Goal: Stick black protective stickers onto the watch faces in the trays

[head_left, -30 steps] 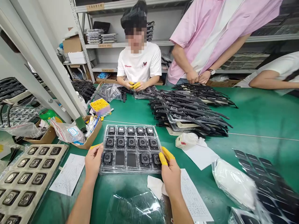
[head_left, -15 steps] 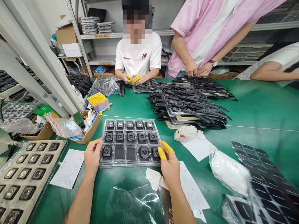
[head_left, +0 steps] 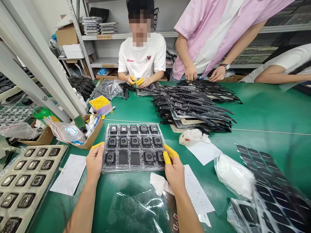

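Observation:
A clear plastic tray [head_left: 133, 169] is held level between my two hands, a little above or on the green table; I cannot tell which. Watch cases [head_left: 134, 141] sit back-up in most of its pockets, and two front-row pockets show flat black rectangles [head_left: 135, 158]. My left hand [head_left: 95, 158] grips the left edge, fingers partly hidden behind the tray. On the right edge, my right hand [head_left: 174, 163] pinches with yellow finger cots [head_left: 171, 151] on its fingers. Below the tray lies a clear plastic sheet [head_left: 138, 210], with a crumpled white cloth [head_left: 157, 183] beside it.
A beige tray [head_left: 52, 168] of watch cases lies left, beside a handwritten sheet [head_left: 70, 174]. Stacked trays with black straps [head_left: 194, 110] stand beyond. Black film sheets [head_left: 269, 181] and a bagged white bundle [head_left: 234, 176] lie right. Two co-workers [head_left: 143, 58] work across the table.
The view has shifted slightly, so everything sits a little further left. My hands keep the same hold on the tray. The hands of the person in pink have moved apart.

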A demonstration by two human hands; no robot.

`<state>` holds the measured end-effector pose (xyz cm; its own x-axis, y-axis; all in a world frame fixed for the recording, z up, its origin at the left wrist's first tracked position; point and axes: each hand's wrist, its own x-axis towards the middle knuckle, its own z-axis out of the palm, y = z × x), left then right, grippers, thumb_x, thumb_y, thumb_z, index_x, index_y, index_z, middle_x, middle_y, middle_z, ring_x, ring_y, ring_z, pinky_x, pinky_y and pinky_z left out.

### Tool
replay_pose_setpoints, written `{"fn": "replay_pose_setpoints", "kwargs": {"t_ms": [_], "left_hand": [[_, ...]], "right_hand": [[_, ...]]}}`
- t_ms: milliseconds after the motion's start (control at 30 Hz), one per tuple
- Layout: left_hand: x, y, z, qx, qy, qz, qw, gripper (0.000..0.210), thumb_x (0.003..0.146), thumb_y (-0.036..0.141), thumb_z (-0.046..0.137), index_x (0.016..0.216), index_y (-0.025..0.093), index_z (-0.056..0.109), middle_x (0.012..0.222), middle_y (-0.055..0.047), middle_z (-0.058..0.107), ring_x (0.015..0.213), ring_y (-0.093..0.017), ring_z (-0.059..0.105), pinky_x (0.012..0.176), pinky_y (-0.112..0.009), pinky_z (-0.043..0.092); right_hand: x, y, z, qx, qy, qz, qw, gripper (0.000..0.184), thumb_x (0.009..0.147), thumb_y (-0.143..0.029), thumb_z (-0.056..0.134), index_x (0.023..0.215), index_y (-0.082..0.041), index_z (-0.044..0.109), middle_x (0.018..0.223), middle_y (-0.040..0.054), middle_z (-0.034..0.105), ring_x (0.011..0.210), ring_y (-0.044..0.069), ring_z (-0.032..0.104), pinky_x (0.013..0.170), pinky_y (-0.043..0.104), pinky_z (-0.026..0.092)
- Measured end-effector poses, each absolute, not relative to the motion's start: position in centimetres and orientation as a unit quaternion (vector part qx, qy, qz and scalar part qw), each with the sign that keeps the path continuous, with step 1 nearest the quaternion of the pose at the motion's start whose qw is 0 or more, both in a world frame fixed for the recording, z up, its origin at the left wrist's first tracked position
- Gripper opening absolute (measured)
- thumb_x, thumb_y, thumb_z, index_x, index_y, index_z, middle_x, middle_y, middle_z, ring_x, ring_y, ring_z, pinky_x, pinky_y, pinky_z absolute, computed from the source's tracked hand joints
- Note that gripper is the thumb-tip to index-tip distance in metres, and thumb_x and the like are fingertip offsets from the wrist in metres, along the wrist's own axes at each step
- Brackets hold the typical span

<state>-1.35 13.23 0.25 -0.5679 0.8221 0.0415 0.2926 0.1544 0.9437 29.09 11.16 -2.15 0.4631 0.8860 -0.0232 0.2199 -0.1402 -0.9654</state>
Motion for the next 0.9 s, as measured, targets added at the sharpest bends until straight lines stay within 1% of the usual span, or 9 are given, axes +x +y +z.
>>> {"fn": "replay_pose_setpoints", "kwargs": {"t_ms": [133, 333, 467, 600, 733, 833, 900], "left_hand": [[-1.29, 13.28, 0.18, 0.384, 0.719, 0.523, 0.249, 0.030, 0.084, 0.051, 0.071, 0.090, 0.026, 0.087, 0.107, -0.002, 0.085, 0.113, -0.029, 0.075, 0.103, -0.039, 0.058], [-1.16, 13.32, 0.07, 0.387, 0.718, 0.523, 0.249, 0.031, 0.085, 0.049, 0.070, 0.094, 0.023, 0.085, 0.113, -0.005, 0.084, 0.114, -0.028, 0.075, 0.105, -0.039, 0.059], [-1.14, 13.35, 0.15, 0.393, 0.717, 0.517, 0.252, 0.031, 0.086, 0.048, 0.069, 0.097, 0.023, 0.084, 0.117, -0.005, 0.083, 0.116, -0.028, 0.075, 0.106, -0.039, 0.058], [-1.05, 13.24, 0.46, 0.396, 0.720, 0.510, 0.254, 0.031, 0.087, 0.047, 0.068, 0.095, 0.022, 0.084, 0.114, -0.006, 0.084, 0.117, -0.028, 0.074, 0.108, -0.040, 0.057], [-0.94, 13.19, 0.70, 0.401, 0.712, 0.514, 0.262, 0.031, 0.090, 0.043, 0.067, 0.099, 0.018, 0.083, 0.118, -0.009, 0.083, 0.116, -0.026, 0.073, 0.108, -0.039, 0.056], [-0.86, 13.31, 0.76, 0.404, 0.704, 0.518, 0.270, 0.028, 0.092, 0.039, 0.067, 0.100, 0.016, 0.082, 0.116, -0.010, 0.083, 0.112, -0.026, 0.073, 0.106, -0.040, 0.055], [-0.69, 13.32, 0.81, 0.405, 0.702, 0.520, 0.271, 0.024, 0.094, 0.034, 0.067, 0.098, 0.015, 0.082, 0.114, -0.012, 0.083, 0.112, -0.025, 0.073, 0.106, -0.040, 0.054]], "right_hand": [[29.01, 11.20, -2.20, -0.689, -0.402, 0.321, 0.511, 0.059, 0.095, -0.059, 0.056, 0.139, -0.022, 0.069, 0.148, 0.0128, 0.070, 0.135, 0.030, 0.064, 0.121, 0.052, 0.045], [28.85, 11.18, -2.24, -0.697, -0.405, 0.310, 0.504, 0.056, 0.097, -0.059, 0.053, 0.139, -0.024, 0.068, 0.148, 0.0125, 0.069, 0.136, 0.030, 0.063, 0.122, 0.053, 0.043], [28.93, 11.27, -2.39, -0.692, -0.411, 0.300, 0.512, 0.058, 0.096, -0.059, 0.054, 0.138, -0.021, 0.068, 0.144, 0.0143, 0.071, 0.135, 0.030, 0.063, 0.122, 0.052, 0.043], [28.95, 11.20, -2.29, -0.689, -0.410, 0.307, 0.512, 0.059, 0.096, -0.059, 0.056, 0.140, -0.020, 0.067, 0.141, 0.0151, 0.072, 0.133, 0.030, 0.065, 0.121, 0.052, 0.044], [28.93, 11.14, -2.15, -0.694, -0.413, 0.298, 0.510, 0.057, 0.097, -0.056, 0.055, 0.138, -0.019, 0.067, 0.143, 0.0154, 0.071, 0.133, 0.029, 0.065, 0.122, 0.051, 0.043], [28.88, 11.30, -2.09, -0.696, -0.410, 0.296, 0.510, 0.057, 0.097, -0.056, 0.055, 0.140, -0.019, 0.067, 0.144, 0.0148, 0.070, 0.131, 0.029, 0.066, 0.120, 0.051, 0.046], [28.76, 11.30, -1.88, -0.698, -0.414, 0.286, 0.509, 0.059, 0.095, -0.057, 0.056, 0.139, -0.019, 0.068, 0.143, 0.0161, 0.070, 0.132, 0.031, 0.066, 0.120, 0.052, 0.046]]}}
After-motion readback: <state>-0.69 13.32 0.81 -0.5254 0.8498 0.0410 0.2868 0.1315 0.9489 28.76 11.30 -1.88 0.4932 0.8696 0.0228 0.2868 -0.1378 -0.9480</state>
